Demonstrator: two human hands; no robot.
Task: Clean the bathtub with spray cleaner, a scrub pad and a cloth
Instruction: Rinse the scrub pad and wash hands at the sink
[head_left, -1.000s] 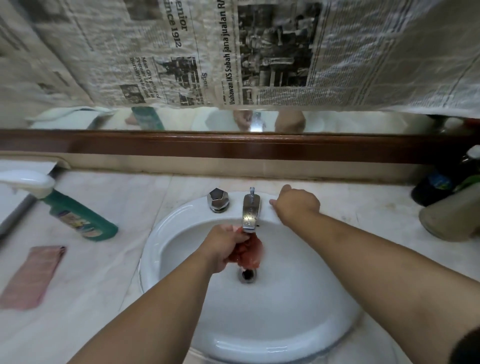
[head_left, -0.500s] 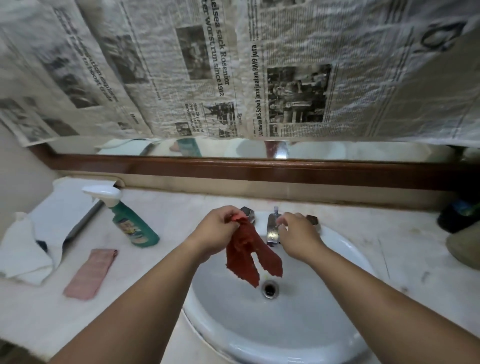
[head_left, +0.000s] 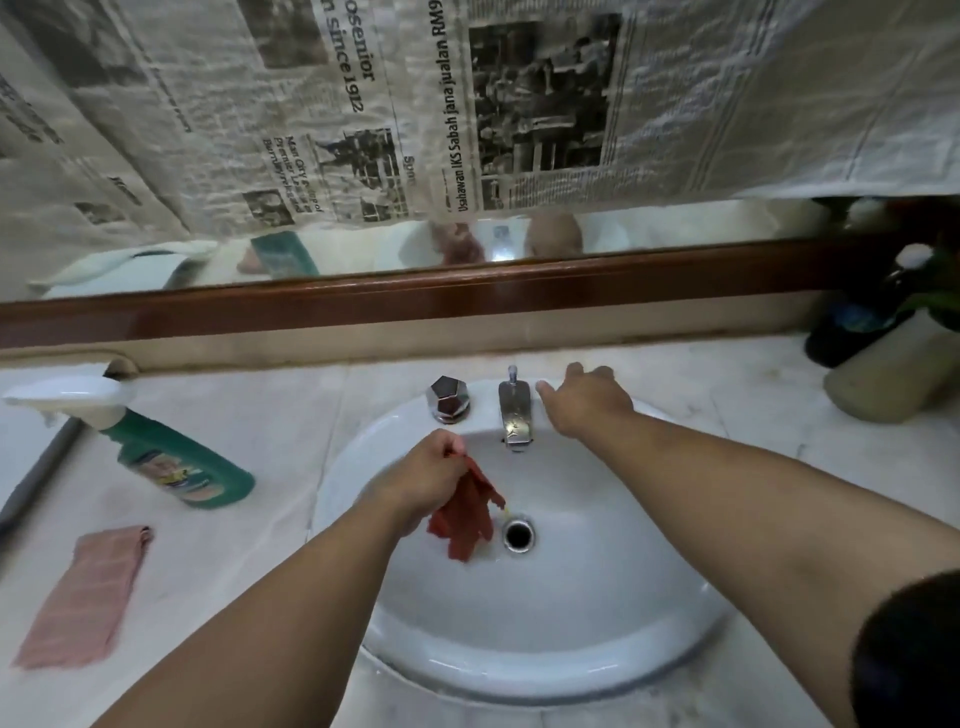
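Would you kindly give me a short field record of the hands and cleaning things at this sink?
left hand: grips red cloth, which hangs over the sink beside the drain
right hand: fingers spread, just right of the spout; what lies under it is hidden
spray bottle: on counter, left of sink
pink cloth: flat on counter, nearer than the bottle, untouched

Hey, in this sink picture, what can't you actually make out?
Head view throughout.
Spray bottle label: blurred, too small to read.
Mirror: mostly covered by newspaper.
Dark bottle label: too dim to read.
Anything under the right grip: hidden by it.
Red cloth, upper end: inside the left grip.
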